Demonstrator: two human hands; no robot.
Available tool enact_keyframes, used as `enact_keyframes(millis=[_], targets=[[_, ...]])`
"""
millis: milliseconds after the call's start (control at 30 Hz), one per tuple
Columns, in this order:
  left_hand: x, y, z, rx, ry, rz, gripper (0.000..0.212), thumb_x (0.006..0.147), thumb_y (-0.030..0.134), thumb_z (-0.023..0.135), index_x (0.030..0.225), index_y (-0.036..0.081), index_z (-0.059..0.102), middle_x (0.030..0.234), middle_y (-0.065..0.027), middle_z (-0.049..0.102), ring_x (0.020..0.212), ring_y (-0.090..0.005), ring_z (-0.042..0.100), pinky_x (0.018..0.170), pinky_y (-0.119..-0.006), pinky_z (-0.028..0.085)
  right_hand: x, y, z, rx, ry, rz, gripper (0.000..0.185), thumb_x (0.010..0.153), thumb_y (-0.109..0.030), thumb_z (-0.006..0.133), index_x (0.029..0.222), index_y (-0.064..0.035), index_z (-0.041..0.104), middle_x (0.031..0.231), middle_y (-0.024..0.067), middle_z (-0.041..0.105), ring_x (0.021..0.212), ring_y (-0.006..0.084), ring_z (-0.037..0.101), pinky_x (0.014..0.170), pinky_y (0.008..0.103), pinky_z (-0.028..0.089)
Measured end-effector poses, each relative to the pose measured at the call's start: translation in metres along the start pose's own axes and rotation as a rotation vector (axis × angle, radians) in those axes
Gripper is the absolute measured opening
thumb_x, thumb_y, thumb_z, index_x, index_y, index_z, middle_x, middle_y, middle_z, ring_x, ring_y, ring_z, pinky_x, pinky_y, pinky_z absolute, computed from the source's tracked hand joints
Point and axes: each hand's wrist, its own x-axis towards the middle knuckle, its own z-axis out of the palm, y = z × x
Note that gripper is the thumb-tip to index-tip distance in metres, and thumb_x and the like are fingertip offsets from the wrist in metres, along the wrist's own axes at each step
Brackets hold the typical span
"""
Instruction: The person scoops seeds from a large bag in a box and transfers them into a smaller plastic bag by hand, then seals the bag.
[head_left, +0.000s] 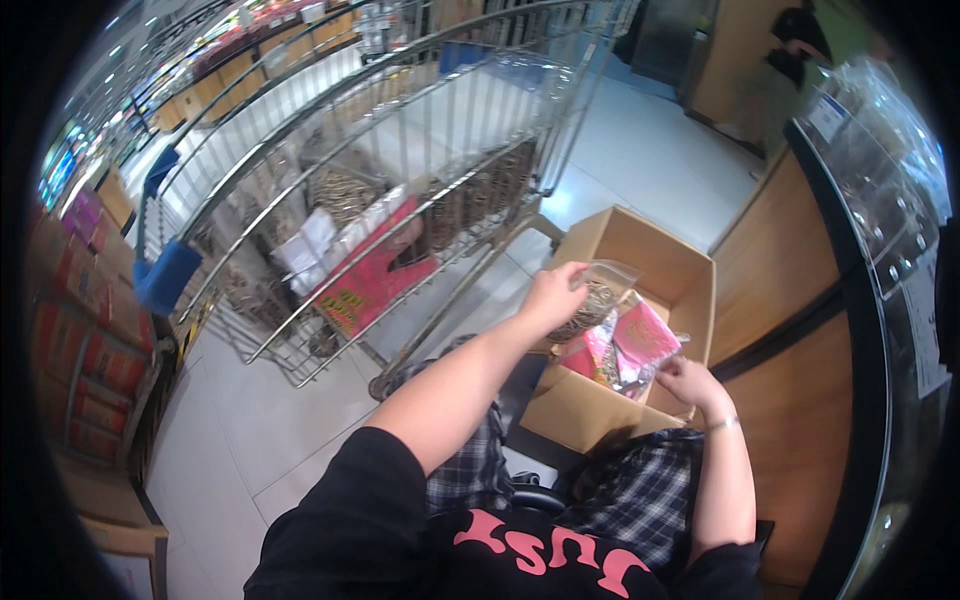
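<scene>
An open cardboard box (694, 300) stands before me on the floor. My left hand (556, 296) grips the top of a clear plastic bag (589, 313) of thin brown dried goods, over the box's left side. Inside the box lies a pink printed bag (643, 334), beside another pink and clear package (594, 358). My right hand (686, 382) is at the box's near right, its fingers curled around the edge of the pink printed bag. The box's bottom is mostly hidden by the packages.
A wire shopping cart (420, 187) with blue handle parts stands on the left, holding bags of dried goods and a pink printed package (375, 277). A wooden display counter (787, 360) borders the right. Stacked red cartons (97, 337) stand far left. Another person (795, 52) is at the upper right.
</scene>
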Motion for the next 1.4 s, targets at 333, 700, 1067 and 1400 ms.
enact_keyframes(millis=[333, 700, 1067, 1400], targets=[[0.002, 0.016, 0.011, -0.069, -0.100, -0.095, 0.031, 0.078, 0.010, 0.051, 0.109, 0.005, 0.049, 0.099, -0.0104, 0.058, 0.062, -0.0138, 0.061, 0.050, -0.023, 0.046, 0.108, 0.040, 0.055, -0.293, -0.313, 0.077, 0.042, 0.076, -0.037, 0.042, 0.093, -0.0027, 0.060, 0.101, 0.0174, 0.055, 0.094, 0.0282, 0.053, 0.082, 0.0363, 0.040], [0.027, 0.009, 0.010, -0.268, -0.149, -0.183, 0.031, 0.080, 0.009, 0.049, 0.110, 0.000, 0.046, 0.104, -0.0120, 0.055, 0.062, -0.0128, 0.059, 0.049, -0.021, 0.045, 0.140, 0.073, 0.140, -0.573, -0.597, 0.078, 0.031, 0.070, -0.034, 0.058, 0.091, -0.0128, 0.062, 0.094, 0.0063, 0.060, 0.088, 0.0261, 0.057, 0.070, 0.0375, 0.046], [0.030, 0.009, 0.007, -0.294, -0.187, -0.264, 0.035, 0.084, 0.014, 0.046, 0.117, 0.003, 0.041, 0.109, -0.0116, 0.051, 0.070, -0.0139, 0.059, 0.056, -0.020, 0.045, 0.134, 0.053, 0.016, -0.669, -0.494, 0.113, 0.024, 0.070, -0.025, 0.058, 0.089, -0.0109, 0.063, 0.090, 0.0071, 0.061, 0.085, 0.0211, 0.059, 0.068, 0.0331, 0.047], [0.028, 0.009, 0.011, -0.270, -0.210, -0.243, 0.037, 0.083, 0.016, 0.047, 0.117, 0.002, 0.040, 0.109, -0.0115, 0.052, 0.071, -0.0150, 0.060, 0.056, -0.020, 0.045, 0.162, 0.088, 0.070, -0.899, 0.078, -0.044, 0.018, 0.074, -0.018, 0.047, 0.082, -0.0108, 0.061, 0.082, 0.0057, 0.057, 0.080, 0.0195, 0.055, 0.064, 0.0337, 0.042]])
